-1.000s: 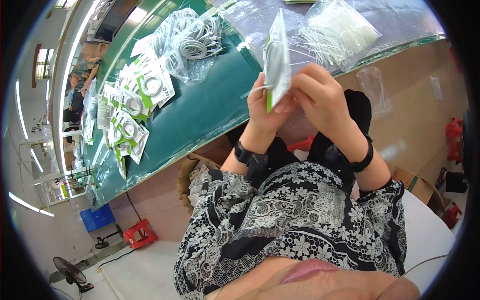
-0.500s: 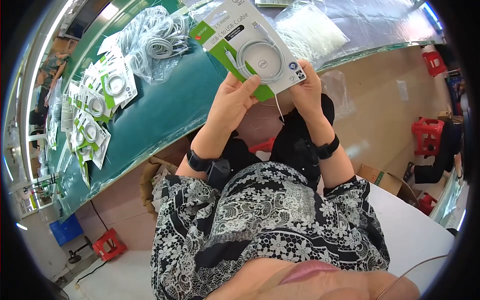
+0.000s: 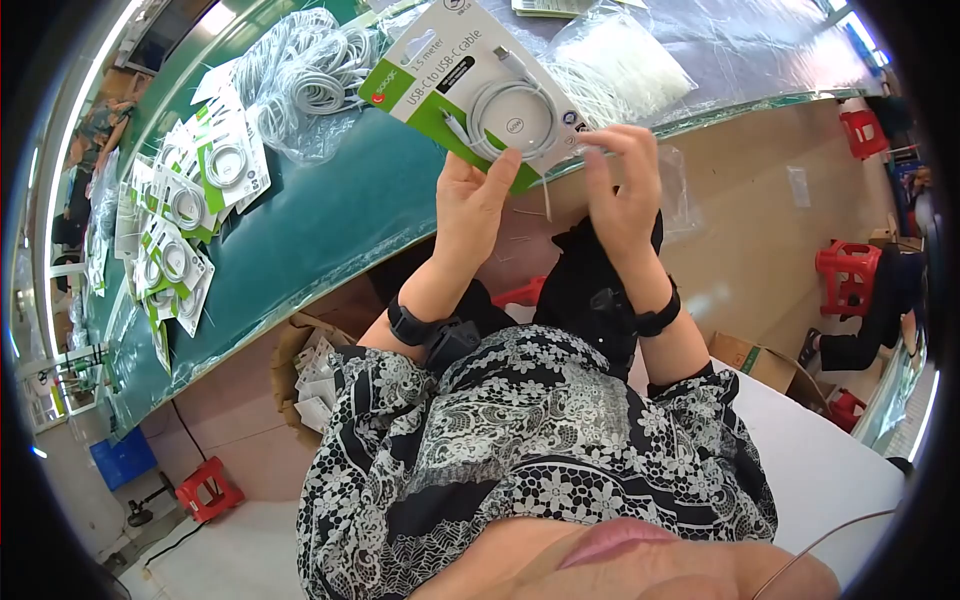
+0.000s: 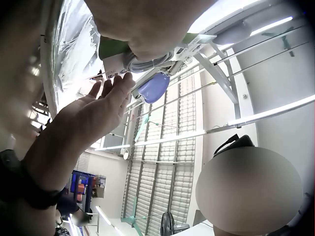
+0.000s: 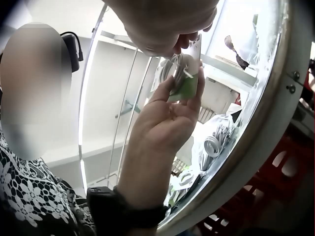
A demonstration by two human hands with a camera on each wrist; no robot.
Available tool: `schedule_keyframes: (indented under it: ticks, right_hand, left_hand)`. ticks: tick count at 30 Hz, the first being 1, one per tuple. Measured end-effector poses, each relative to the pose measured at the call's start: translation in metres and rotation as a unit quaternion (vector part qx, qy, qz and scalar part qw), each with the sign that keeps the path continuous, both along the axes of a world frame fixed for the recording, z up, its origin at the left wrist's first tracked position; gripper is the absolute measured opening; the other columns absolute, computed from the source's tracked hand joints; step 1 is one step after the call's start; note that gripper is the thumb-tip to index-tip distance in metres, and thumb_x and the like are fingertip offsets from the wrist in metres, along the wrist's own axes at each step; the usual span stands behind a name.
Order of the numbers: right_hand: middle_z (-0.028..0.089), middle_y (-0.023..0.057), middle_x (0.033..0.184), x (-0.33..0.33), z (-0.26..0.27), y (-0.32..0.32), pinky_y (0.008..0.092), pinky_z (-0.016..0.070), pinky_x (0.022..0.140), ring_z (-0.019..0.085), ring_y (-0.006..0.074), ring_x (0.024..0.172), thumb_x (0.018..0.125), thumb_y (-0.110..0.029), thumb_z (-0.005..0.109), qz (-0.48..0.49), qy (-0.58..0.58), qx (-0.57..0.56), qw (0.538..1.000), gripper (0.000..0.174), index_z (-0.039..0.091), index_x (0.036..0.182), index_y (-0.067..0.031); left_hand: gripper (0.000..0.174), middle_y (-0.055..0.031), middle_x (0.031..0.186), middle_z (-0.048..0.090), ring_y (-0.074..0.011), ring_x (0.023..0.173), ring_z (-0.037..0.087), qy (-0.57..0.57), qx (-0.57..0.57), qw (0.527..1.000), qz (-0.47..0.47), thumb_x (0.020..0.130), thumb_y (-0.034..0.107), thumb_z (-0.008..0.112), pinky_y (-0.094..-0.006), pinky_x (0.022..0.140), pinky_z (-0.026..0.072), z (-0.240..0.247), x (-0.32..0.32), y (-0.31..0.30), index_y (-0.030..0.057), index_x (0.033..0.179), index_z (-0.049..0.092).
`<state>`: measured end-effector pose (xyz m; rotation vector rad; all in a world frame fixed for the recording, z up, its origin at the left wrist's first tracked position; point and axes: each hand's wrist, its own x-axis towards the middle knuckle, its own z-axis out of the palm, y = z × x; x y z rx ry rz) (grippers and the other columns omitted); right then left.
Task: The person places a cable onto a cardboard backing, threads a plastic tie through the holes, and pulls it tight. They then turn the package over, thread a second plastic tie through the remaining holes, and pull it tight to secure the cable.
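Observation:
A white and green retail card [image 3: 440,82] for a USB-C to USB-C cable is held up over the table edge, printed side toward the head camera. Its coiled pale grey cable [image 3: 476,118] is fixed on the front. My left hand [image 3: 466,215] pinches the card's lower edge, thumb over the front and the other fingers behind. A thin white tie [image 3: 547,200] hangs below the card. Beside the lower right corner is my right hand [image 3: 628,200], its fingers stretched out with the fingertips right at the edge. The right wrist view shows the left hand [image 5: 170,123] gripping the card's green end.
Several finished-looking cable cards [image 3: 175,215] lie piled on the green table [image 3: 310,215] at left. Bagged coiled cables [image 3: 315,85] are behind them. A bag of white ties [image 3: 625,70] lies at the back right. A box of small packets [image 3: 312,375] stands below the table.
The card has turned from edge-on to face the head camera, then shifted slightly left. My right hand has let go of its lower right corner; my left hand keeps hold.

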<state>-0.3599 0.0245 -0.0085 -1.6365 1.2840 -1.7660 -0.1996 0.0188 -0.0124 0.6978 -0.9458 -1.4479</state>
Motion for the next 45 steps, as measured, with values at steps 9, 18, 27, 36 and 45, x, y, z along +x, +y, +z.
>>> schedule_keyframes:
  ticks: [9,18,27,36,45]
  right_hand:
    - [0.056,0.0109,0.105,0.032,-0.003,0.014,0.0331,0.0437,0.086,0.053,0.0249,0.096,0.079,0.000,0.065,-0.001,0.188,-0.053,0.981,0.035,0.065,0.113,-0.0039]
    - [0.058,0.0081,0.097,-0.006,0.007,-0.005,0.0334,0.0453,0.080,0.054,0.0240,0.090,0.071,0.007,0.065,0.043,0.277,-0.154,0.947,0.032,0.069,0.100,-0.0069]
    - [0.061,0.0093,0.104,-0.012,-0.011,-0.005,0.0321,0.0471,0.078,0.057,0.0250,0.094,0.084,-0.010,0.062,0.067,0.265,-0.215,0.938,0.015,0.064,0.098,-0.0040]
    - [0.063,0.0090,0.096,-0.011,0.006,0.015,0.0348,0.0513,0.079,0.061,0.0244,0.093,0.072,-0.011,0.075,0.178,-0.006,-0.057,0.982,0.030,0.067,0.099,-0.0023]
    - [0.063,0.0110,0.105,-0.008,0.005,0.018,0.0348,0.0513,0.082,0.061,0.0254,0.096,0.073,-0.015,0.076,0.244,-0.126,0.015,0.961,0.035,0.066,0.103,-0.0005]
  left_hand:
    - [0.031,-0.0055,0.116,0.058,-0.0123,0.103,0.058,0.051,0.032,0.998,0.030,0.095,0.005,0.053,-0.0251,0.086,0.0482,-0.005,-0.002,0.000,0.0040,0.125,0.044]
    - [0.032,-0.0058,0.116,0.058,-0.0151,0.104,0.060,0.122,0.066,0.990,-0.036,0.095,0.006,0.053,-0.0295,0.085,0.0524,0.010,0.010,-0.002,0.0061,0.126,0.044]
    - [0.020,-0.0145,0.110,0.062,-0.0215,0.100,0.064,-0.302,-0.098,0.947,0.051,0.088,0.004,0.061,-0.0311,0.079,0.0549,0.000,0.014,0.017,0.0014,0.108,0.060]
    - [0.033,-0.0177,0.113,0.062,-0.0309,0.103,0.064,-0.300,-0.467,0.826,0.102,0.075,0.005,0.070,-0.0333,0.084,0.0539,0.026,0.009,0.010,0.0014,0.108,0.064]
    - [0.036,-0.0189,0.112,0.060,-0.0360,0.103,0.063,-0.284,-0.498,0.811,0.117,0.072,0.005,0.072,-0.0387,0.087,0.0536,0.032,0.011,0.011,0.0025,0.107,0.065]
